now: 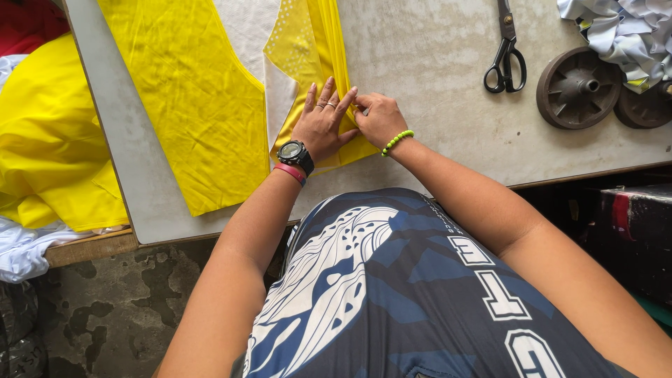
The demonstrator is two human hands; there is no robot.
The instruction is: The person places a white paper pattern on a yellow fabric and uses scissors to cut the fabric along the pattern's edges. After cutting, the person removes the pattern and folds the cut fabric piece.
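Both hands work one edge: your left hand (320,124) lies flat on the yellow fabric (308,56), your right hand (379,117) pinches its folded edge; that slick cloth could slip and skew.

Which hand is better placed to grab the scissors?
Probably the right hand: it pinches the yellow fabric's edge on the scissors' side. The left hand lies flat, farther away.

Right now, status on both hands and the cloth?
Left hand flat on folded yellow fabric. Right hand pinching its edge. Scissors and dark wheels lie apart on grey table, nothing in the way.
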